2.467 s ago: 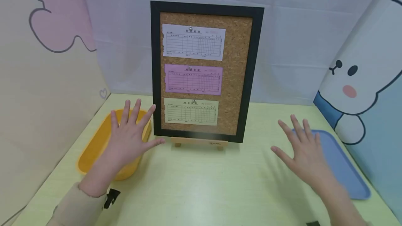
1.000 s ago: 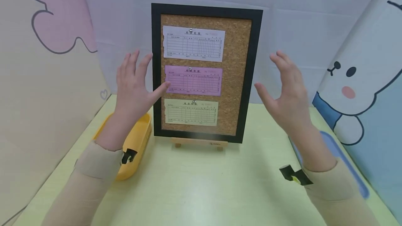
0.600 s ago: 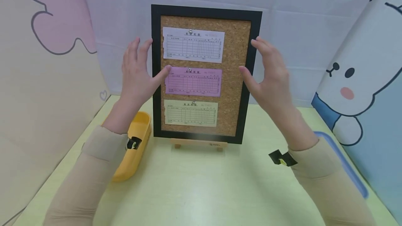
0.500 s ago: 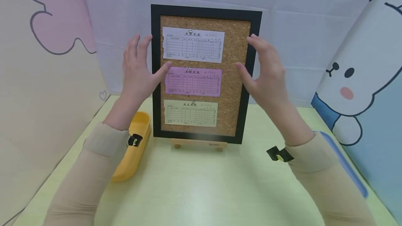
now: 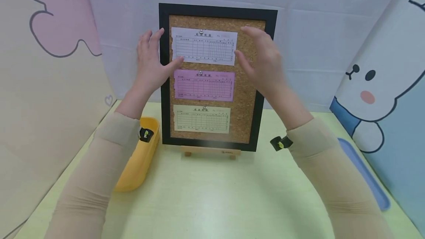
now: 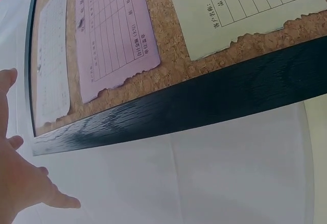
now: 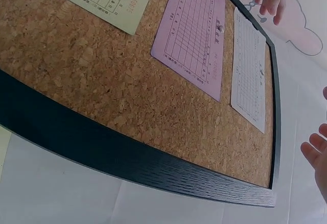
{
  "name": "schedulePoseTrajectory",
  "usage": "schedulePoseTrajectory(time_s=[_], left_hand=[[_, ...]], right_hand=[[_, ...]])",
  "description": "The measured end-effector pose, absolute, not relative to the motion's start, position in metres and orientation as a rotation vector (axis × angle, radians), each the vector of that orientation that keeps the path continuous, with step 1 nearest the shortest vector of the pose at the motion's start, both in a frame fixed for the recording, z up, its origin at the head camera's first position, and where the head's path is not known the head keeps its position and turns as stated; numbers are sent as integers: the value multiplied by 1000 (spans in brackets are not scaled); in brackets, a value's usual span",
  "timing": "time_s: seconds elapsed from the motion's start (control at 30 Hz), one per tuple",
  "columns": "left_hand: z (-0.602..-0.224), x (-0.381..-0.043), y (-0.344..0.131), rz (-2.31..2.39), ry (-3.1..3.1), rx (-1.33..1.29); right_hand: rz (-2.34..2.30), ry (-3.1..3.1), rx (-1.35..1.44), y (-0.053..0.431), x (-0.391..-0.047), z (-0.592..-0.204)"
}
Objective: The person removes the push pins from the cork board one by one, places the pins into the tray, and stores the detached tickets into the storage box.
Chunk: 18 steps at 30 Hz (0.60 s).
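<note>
A black-framed corkboard (image 5: 244, 102) stands upright on a small wooden easel (image 5: 210, 151). Three printed receipt slips are pinned down its left side: white (image 5: 206, 47) at the top, pink (image 5: 204, 86) in the middle and pale yellow (image 5: 201, 119) at the bottom. Each has a clear push pin near its top edge. My left hand (image 5: 149, 65), fingers spread and holding nothing, overlaps the board's left edge in the head view, thumb tip near the white slip's lower left corner. Empty too, my right hand (image 5: 265, 62) has gently bent fingers, with thumb and index tips near the white slip's right edge.
A yellow plastic tray (image 5: 134, 174) lies left of the board, partly hidden by my left forearm. At the right a blue tray (image 5: 365, 174) shows behind my right sleeve. Cartoon-printed walls flank the pale green table (image 5: 206, 202), with white cloth (image 5: 308, 47) behind.
Both hands have risen from low over the table to the height of the white slip and come closer together. The right hand has moved leftward across the board's right edge. Board and slips are unchanged.
</note>
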<state>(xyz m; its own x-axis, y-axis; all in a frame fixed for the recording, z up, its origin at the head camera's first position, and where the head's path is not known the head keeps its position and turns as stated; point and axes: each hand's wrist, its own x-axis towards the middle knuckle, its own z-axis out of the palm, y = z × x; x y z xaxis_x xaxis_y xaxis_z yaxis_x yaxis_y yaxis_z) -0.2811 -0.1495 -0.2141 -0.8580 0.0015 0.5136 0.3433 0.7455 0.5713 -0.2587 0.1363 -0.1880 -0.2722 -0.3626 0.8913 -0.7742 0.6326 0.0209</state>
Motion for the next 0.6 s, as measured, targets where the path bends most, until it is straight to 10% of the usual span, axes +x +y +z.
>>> schedulePoseTrajectory(time_s=[0.6], left_hand=[[-199, -310, -141, -1175, -2503, -206]], right_hand=[[587, -2266, 765, 97, -303, -167]])
